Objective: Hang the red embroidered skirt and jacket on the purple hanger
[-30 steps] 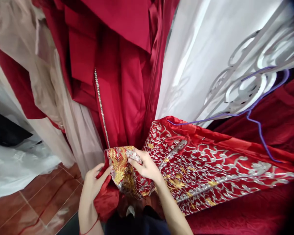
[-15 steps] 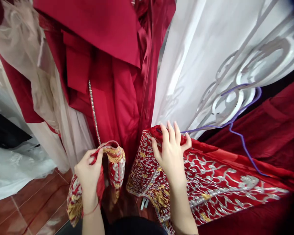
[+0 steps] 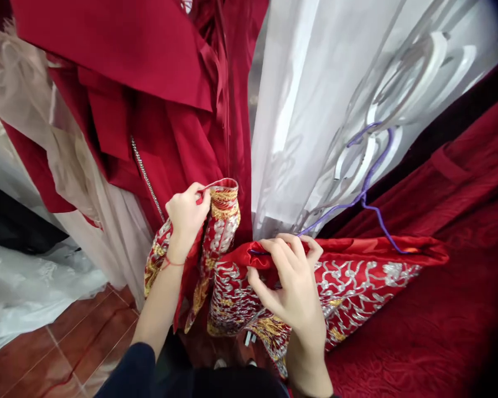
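Note:
My left hand (image 3: 186, 215) pinches the edge of a red garment with gold and silver embroidery (image 3: 224, 221), whose collar-like band curves up beside my fingers. To the right, a red embroidered skirt (image 3: 361, 287) hangs from a purple wire hanger (image 3: 371, 182). My right hand (image 3: 292, 282) curls its fingers over the skirt's red satin top edge, near the hanger's left end, with the thumb on the front. Behind the fingers, part of the hanger is hidden. Its hook loops around white scrollwork.
Dark red gowns (image 3: 149, 110) hang ahead, one with a beaded strip. Pale tulle (image 3: 87, 149) and white lace (image 3: 29, 293) are at left. A white curtain-like cloth (image 3: 290, 99) lies behind white scrollwork (image 3: 402, 83). Deep red fabric (image 3: 419, 331) fills the right. Tiles (image 3: 78, 342) cover the floor.
My left hand has moved right and up with its garment, closer to the skirt. My right hand's fingers, spread before, now curl over the skirt's edge. The skirt's right end has swung inward.

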Motion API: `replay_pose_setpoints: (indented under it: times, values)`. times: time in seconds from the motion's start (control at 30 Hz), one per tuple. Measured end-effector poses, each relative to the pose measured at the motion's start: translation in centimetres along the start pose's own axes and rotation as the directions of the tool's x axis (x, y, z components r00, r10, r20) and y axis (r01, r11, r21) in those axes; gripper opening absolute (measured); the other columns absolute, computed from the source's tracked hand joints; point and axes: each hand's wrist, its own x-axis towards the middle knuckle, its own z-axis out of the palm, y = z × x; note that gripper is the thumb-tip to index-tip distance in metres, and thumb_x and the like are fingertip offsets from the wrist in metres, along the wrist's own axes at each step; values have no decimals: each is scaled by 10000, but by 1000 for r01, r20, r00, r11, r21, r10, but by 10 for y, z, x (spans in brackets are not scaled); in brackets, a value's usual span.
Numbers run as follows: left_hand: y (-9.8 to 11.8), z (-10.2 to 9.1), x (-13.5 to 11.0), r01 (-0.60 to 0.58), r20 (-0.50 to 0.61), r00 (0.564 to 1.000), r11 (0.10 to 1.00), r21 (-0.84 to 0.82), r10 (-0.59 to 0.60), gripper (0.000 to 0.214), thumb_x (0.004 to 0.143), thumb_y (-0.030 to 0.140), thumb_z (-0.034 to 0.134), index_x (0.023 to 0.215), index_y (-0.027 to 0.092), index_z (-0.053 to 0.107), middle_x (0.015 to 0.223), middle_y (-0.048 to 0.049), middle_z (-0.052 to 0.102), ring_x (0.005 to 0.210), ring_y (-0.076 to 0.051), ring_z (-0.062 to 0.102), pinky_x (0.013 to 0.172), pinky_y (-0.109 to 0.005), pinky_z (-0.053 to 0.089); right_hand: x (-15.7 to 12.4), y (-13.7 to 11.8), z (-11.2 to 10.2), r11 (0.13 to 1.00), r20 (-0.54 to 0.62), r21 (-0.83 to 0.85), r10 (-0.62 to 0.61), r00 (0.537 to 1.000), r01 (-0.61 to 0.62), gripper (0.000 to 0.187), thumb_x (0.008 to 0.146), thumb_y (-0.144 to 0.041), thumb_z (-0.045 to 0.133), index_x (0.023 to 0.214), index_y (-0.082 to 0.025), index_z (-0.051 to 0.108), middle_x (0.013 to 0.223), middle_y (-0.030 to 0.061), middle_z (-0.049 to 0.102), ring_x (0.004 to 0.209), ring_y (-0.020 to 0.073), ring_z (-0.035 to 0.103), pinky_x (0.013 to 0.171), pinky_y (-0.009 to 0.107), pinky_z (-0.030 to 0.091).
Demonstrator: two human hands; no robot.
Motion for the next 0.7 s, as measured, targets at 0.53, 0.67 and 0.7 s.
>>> replay_pose_setpoints:
  times: [0.53,0.67,0.7]
  values:
    - [116,-46,38,-438,447,803,899,-7,394,298,862,410,600,938,163,748,763,-86,687,845,-273,666,776,-366,436,34,148,-115,873,164,-186,479,862,-450,415,930,-517,503,902,-166,721,706,84,720,625,196,647,620,305,446]
    - [136,-39,32,-530,521,735,847,43,434,287,871,359,575,854,123,739,764,-117,681,850,-296,672,761,-370,433,53,182,-119,807,721,60,372,585,-588,509,779,-662,657,822,-158,713,529,8,645,465,129,579,507,235,429]
    - [140,-35,32,-550,529,720,834,41,449,290,870,349,569,849,114,738,769,-125,683,845,-295,674,750,-365,431,57,183,-118,784,791,103,309,528,-613,509,767,-662,670,826,-159,715,514,-9,631,440,113,557,492,225,428]
